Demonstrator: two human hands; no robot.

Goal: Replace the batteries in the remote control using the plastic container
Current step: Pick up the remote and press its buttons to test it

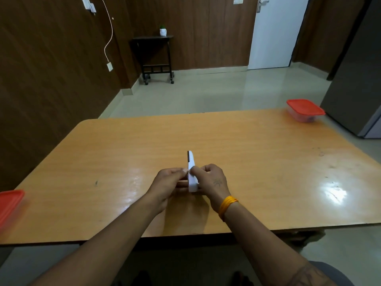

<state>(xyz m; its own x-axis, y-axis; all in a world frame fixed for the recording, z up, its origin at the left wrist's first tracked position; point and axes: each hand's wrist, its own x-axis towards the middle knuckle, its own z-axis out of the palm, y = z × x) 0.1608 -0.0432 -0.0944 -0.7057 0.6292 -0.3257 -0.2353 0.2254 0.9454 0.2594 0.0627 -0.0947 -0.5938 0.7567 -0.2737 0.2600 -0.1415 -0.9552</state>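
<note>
Both hands grip a slim white plastic remote control (191, 174) turned on edge above the near middle of the glossy orange wooden table (268, 162). The left hand (168, 182) clamps its left side, the right hand (210, 180) its right. 1 clear plastic container with a red lid (305, 110) sits at the table's far right corner, well apart from the remote; another red lid (10, 203) shows at the table's left edge.

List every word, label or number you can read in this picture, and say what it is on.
None can be read.
Remote control, held in both hands: no legible marking.
Paper notice on the far wall: too small and blurred.
Red-lidded container: no visible label.
</note>
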